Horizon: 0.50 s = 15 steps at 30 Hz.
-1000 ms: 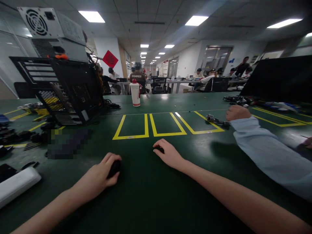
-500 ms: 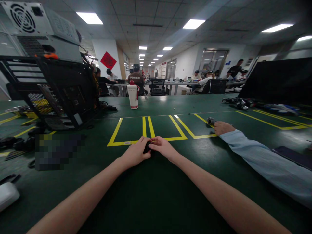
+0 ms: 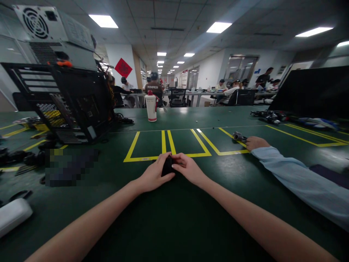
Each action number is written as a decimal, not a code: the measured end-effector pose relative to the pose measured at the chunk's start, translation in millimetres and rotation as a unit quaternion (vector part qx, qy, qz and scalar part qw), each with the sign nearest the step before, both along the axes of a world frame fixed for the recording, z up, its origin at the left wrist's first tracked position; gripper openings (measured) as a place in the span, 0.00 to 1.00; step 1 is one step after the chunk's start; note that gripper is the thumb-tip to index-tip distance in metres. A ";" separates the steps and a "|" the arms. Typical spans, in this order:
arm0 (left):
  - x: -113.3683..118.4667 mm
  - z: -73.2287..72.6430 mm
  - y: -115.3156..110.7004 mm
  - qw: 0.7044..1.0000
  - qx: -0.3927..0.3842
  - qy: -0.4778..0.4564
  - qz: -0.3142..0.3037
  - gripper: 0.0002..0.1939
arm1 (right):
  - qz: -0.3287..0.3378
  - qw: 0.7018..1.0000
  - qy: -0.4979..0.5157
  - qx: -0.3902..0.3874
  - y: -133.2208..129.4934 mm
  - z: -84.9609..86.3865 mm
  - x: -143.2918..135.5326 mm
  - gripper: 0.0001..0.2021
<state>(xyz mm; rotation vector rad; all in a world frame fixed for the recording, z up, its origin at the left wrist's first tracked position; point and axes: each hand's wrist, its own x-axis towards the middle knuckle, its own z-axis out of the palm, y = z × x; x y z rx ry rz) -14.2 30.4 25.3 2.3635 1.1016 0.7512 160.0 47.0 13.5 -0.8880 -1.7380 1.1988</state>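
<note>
Between my two hands is a small black rounded object [image 3: 167,167], mostly covered by fingers; its kind cannot be made out. My left hand [image 3: 156,172] curls around its left side, thumb along the near edge. From the right, my right hand [image 3: 188,168] grips it with bent fingers and thumb. Both hands are just in front of the yellow tape lines [image 3: 185,155] on the green table [image 3: 169,225].
A co-worker's hand [image 3: 257,142] at the right holds a small grey metal part [image 3: 238,136]. A white tumbler [image 3: 151,107] stands ahead. An open computer case [image 3: 81,105] bears power supplies [image 3: 54,25] at left. A white rounded object [image 3: 15,216] lies near left.
My hands have shifted slightly, and more of the black object shows between them. The whole view has moved a little to the right in the picture.
</note>
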 end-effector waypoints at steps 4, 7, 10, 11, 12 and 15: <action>-2.1 1.1 -10.5 0.999 0.017 -0.020 -0.041 0.32 | -0.003 0.999 0.003 0.034 -16.9 1.8 3.6 0.13; -4.0 0.3 -11.6 0.998 0.021 -0.025 -0.062 0.33 | -0.006 0.999 0.012 0.044 -23.2 0.0 4.2 0.13; -4.8 -1.2 -10.0 0.998 0.029 -0.011 -0.061 0.32 | -0.004 0.999 0.022 0.039 -24.0 -2.3 3.1 0.13; -4.7 -1.9 -9.5 0.998 0.032 -0.003 -0.055 0.32 | -0.003 0.999 0.023 0.035 -23.9 -2.7 2.6 0.13; -4.4 -2.8 -9.1 0.998 0.034 0.008 -0.049 0.32 | -0.005 0.999 0.023 0.032 -23.6 -2.7 2.0 0.13; -3.0 -6.0 -7.7 0.997 0.051 0.041 -0.027 0.33 | -0.023 0.999 0.017 0.028 -22.7 -1.9 0.6 0.10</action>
